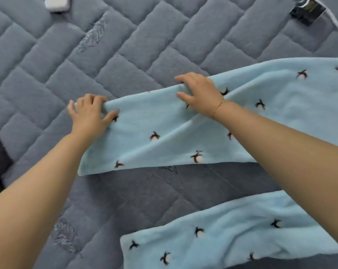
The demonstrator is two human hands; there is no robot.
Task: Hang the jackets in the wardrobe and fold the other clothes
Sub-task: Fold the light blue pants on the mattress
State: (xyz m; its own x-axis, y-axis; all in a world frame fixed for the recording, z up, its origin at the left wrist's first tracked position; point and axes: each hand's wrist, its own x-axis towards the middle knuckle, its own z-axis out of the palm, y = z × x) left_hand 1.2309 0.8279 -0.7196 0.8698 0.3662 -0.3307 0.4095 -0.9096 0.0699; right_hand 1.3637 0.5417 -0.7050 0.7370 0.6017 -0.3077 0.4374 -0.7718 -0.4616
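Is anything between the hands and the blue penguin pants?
No, nothing visible. Both hands already hold the upper pant leg: the left hand grips its end and the right hand pinches its top edge. Only the quilt lies under it.

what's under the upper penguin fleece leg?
The grey quilted bedcover lies under the upper fleece leg. The left hand and right hand grip its far edge. Anything else beneath the fabric is hidden.
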